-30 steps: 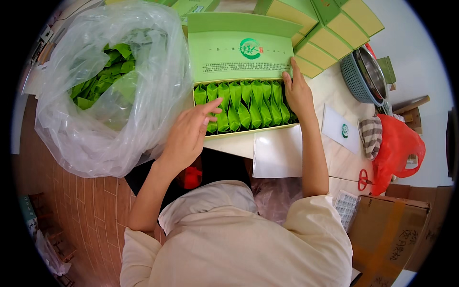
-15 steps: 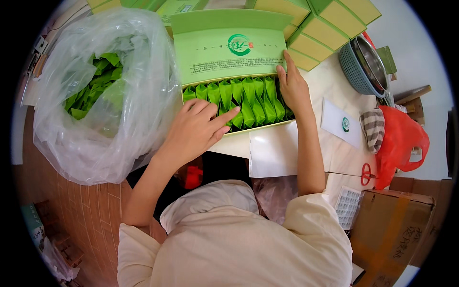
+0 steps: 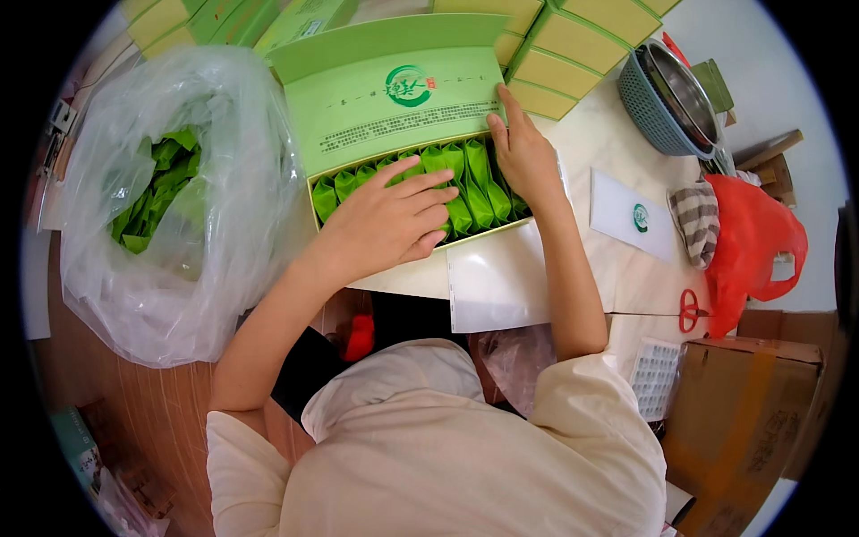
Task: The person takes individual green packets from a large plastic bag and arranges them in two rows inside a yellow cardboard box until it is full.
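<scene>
An open green gift box stands before me, its lid raised and leaning back. Inside, bright green foil packets stand upright in a row. My left hand lies over the front middle of the row, fingers spread and touching the packet tops, hiding several of them. At the box's right end is my right hand, its thumb on the inner side of the lid edge and the index finger along the outside, holding that corner. The undersides of both hands are hidden.
A clear plastic bag of loose green packets stands at left. Stacked boxes are behind. To the right lie a white card, nested basins, a red bag, red scissors and a carton.
The whole view has shifted and tilted slightly, so the box appears farther left. My left hand's fingers have spread flatter over the packets. My right hand stays at the box's right end.
</scene>
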`<action>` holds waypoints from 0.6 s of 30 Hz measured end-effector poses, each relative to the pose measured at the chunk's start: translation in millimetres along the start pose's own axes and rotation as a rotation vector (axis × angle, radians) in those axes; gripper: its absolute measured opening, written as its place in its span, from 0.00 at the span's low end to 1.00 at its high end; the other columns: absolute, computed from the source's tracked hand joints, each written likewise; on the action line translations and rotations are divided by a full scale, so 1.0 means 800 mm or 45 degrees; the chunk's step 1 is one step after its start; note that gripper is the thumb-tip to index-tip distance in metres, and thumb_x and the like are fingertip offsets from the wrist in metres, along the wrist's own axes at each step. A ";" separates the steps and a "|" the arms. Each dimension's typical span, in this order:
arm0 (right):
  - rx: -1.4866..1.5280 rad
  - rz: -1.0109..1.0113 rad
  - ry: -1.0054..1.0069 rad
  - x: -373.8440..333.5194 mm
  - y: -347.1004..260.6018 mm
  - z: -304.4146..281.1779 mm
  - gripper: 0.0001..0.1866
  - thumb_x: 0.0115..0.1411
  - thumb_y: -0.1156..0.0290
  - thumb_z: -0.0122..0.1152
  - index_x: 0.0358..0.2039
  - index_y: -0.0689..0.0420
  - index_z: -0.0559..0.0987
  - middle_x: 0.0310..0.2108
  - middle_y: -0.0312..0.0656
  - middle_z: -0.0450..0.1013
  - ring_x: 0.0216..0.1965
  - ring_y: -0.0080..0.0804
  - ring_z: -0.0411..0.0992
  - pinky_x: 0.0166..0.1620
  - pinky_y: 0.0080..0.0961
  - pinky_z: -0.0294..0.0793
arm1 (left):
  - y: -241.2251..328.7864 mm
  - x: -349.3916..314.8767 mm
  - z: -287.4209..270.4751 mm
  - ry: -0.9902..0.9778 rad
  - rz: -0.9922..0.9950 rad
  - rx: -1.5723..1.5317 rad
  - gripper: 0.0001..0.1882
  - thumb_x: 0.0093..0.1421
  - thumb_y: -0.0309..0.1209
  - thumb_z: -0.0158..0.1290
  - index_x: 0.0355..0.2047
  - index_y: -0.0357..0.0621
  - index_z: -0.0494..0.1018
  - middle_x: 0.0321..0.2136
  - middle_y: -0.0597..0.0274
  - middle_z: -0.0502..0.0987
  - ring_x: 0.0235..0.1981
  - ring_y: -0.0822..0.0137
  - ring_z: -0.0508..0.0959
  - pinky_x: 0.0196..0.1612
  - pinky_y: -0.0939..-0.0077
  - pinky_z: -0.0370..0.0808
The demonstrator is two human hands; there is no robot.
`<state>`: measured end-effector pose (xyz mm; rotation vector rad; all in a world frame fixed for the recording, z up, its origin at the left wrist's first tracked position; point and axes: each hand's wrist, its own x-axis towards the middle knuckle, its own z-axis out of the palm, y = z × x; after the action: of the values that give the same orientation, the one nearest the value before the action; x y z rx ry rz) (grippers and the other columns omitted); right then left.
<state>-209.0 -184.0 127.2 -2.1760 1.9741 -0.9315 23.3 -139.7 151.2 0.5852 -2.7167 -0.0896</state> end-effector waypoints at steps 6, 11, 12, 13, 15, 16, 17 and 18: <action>0.034 0.057 -0.020 0.001 0.006 0.000 0.23 0.66 0.58 0.42 0.59 0.51 0.62 0.43 0.53 0.73 0.37 0.55 0.73 0.40 0.45 0.73 | 0.001 0.012 0.004 -0.060 -0.033 -0.034 0.16 0.58 0.38 0.49 0.45 0.48 0.71 0.46 0.62 0.73 0.54 0.63 0.68 0.64 0.58 0.54; 0.066 0.118 -0.072 0.001 0.003 -0.003 0.22 0.66 0.57 0.40 0.58 0.49 0.62 0.43 0.52 0.73 0.39 0.55 0.73 0.41 0.45 0.72 | 0.014 0.032 0.005 0.002 -0.046 0.094 0.24 0.59 0.43 0.48 0.55 0.52 0.67 0.33 0.60 0.71 0.44 0.62 0.70 0.61 0.59 0.57; 0.085 0.138 -0.093 0.002 0.003 -0.004 0.23 0.67 0.56 0.39 0.59 0.49 0.62 0.43 0.52 0.73 0.39 0.55 0.73 0.42 0.45 0.72 | 0.015 0.036 0.006 -0.012 -0.044 0.081 0.25 0.59 0.44 0.48 0.55 0.52 0.67 0.32 0.60 0.70 0.43 0.62 0.69 0.61 0.59 0.58; 0.106 0.158 -0.114 0.003 0.001 -0.006 0.23 0.67 0.55 0.37 0.59 0.49 0.62 0.44 0.53 0.73 0.39 0.56 0.73 0.42 0.45 0.72 | 0.013 0.041 0.009 -0.027 -0.042 0.068 0.25 0.59 0.44 0.48 0.56 0.52 0.67 0.31 0.60 0.69 0.43 0.62 0.68 0.60 0.59 0.58; 0.167 0.221 -0.175 0.004 -0.001 -0.011 0.24 0.67 0.53 0.34 0.60 0.49 0.61 0.45 0.53 0.72 0.42 0.56 0.72 0.45 0.45 0.70 | 0.009 0.047 0.012 -0.079 -0.066 0.055 0.25 0.59 0.45 0.49 0.55 0.52 0.67 0.32 0.60 0.69 0.43 0.61 0.68 0.59 0.60 0.59; 0.209 0.265 -0.215 0.005 -0.002 -0.014 0.25 0.67 0.52 0.33 0.60 0.50 0.61 0.47 0.54 0.72 0.44 0.56 0.71 0.47 0.43 0.69 | 0.008 0.049 0.012 -0.116 -0.091 0.055 0.24 0.59 0.46 0.49 0.54 0.52 0.68 0.34 0.60 0.70 0.44 0.61 0.69 0.59 0.60 0.59; 0.251 0.307 -0.256 0.006 -0.003 -0.016 0.26 0.68 0.51 0.32 0.60 0.50 0.61 0.48 0.55 0.71 0.46 0.56 0.70 0.50 0.42 0.68 | 0.007 0.050 0.012 -0.153 -0.118 0.055 0.24 0.59 0.46 0.49 0.54 0.51 0.69 0.35 0.60 0.71 0.45 0.60 0.69 0.59 0.61 0.60; 0.328 0.302 -0.209 0.007 0.005 -0.014 0.27 0.67 0.50 0.31 0.61 0.51 0.61 0.50 0.55 0.69 0.49 0.55 0.69 0.52 0.41 0.66 | 0.008 0.048 0.011 -0.093 -0.152 0.003 0.25 0.60 0.46 0.48 0.55 0.50 0.67 0.39 0.58 0.70 0.48 0.58 0.68 0.59 0.60 0.59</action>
<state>-217.6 -185.9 136.9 -1.7763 1.8670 -0.8835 -15.1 -149.7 156.4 0.7588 -2.7505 -0.1408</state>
